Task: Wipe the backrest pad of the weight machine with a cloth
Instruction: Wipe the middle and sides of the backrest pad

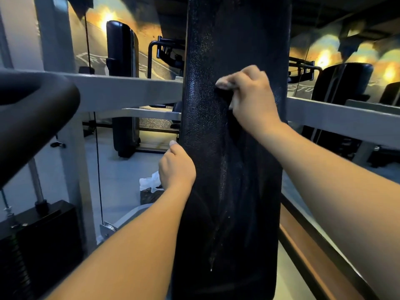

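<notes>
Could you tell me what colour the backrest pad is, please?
The pad is black with a pebbled grain, seen best in the head view.

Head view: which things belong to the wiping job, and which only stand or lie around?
Job: backrest pad; dark cloth, pinched by the right hand; left hand, holding the pad's edge.
Around: white crumpled thing on the floor; weight stack; padded machine behind.

Grey floor [121,169] carries white crumpled plastic [149,182], touching dark speckled mat [149,197]
</notes>
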`<state>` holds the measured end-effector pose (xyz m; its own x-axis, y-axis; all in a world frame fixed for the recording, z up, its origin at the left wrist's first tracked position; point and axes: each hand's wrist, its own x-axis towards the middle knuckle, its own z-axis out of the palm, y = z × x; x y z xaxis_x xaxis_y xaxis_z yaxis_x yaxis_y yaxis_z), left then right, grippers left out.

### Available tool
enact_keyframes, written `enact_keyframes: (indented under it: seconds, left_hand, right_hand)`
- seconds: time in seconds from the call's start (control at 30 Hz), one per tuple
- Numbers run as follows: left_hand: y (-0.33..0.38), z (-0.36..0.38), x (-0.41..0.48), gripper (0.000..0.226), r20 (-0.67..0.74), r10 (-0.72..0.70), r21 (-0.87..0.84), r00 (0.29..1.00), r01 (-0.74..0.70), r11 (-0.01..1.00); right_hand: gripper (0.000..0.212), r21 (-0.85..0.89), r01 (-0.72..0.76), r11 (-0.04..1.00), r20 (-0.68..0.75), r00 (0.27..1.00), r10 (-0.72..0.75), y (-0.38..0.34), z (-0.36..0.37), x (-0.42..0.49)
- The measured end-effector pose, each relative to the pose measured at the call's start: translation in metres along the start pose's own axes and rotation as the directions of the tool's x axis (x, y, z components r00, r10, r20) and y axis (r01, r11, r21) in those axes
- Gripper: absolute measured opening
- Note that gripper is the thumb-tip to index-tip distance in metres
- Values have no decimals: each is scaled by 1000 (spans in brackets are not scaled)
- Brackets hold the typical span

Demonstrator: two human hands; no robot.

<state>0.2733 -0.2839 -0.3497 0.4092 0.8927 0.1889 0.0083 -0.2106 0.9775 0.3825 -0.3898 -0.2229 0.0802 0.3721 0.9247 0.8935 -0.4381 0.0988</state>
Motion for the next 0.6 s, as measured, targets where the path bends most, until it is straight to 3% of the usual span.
enact_keyframes:
  seconds: [0.07,0.17,0.37,0.4,0.47,0.53,0.6]
  left_hand:
    - [-1,0,1,62,-8,10,6,1000,-10,1000]
    - [-1,1,2,63,-18,33,-3,999,-33,999]
    - [-4,1,4,64,-9,47,-5,999,-47,999]
    - [-3,1,4,63,-10,46,-6,999,-46,999]
    - [-2,1,2,63,-13,47,-3,999,-47,999]
    - [0,0,1,62,-15,51,1,999,-51,999]
    - [0,0,1,62,-13,51,8,999,-50,999]
  right_hand:
    - [37,-19,-49,999,-14,999,49,-4,10,0]
    - [39,30,76,997,13,997,-77,-18,19,-38]
    - [44,114,297,948,345,883,-318,-18,-7,-85]
    - [45,82,281,956,315,903,-292,-12,-11,-73]
    - [46,15,115,993,126,985,-116,6,-16,-43]
    - [43,-11,-101,995,-18,995,101,21,-15,-20]
    - [40,-27,-179,983,-18,984,179,19,-5,-20]
